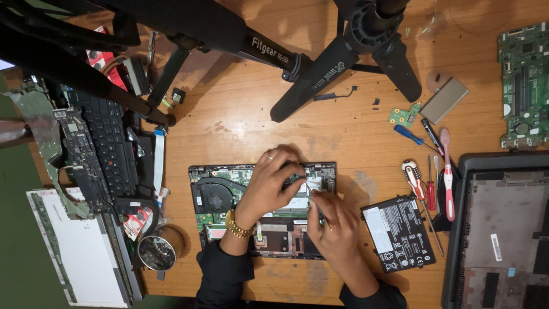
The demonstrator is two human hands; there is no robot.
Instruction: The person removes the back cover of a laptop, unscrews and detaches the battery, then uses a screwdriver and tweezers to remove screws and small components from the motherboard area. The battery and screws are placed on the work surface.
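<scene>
Laptop chassis opened | left hand presses flat on board, holding nothing | right hand pinches thin tool | slip could scratch circuitry

Light: warm, moderate, from overhead | Shadows: soft, beyond the hands | Focus: sharp at grip | Edges: dim far left

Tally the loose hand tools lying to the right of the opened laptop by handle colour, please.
Red and white handle: 1, the thick screwdriver
Red handle: 1, the thin screwdriver
Blue handle: 1, the screwdriver
Black handle: 1, the slim driver
Pink and white handle: 1, the brush
Total: 5

A sixth slim tool may lie among them; too small to tell.
</scene>
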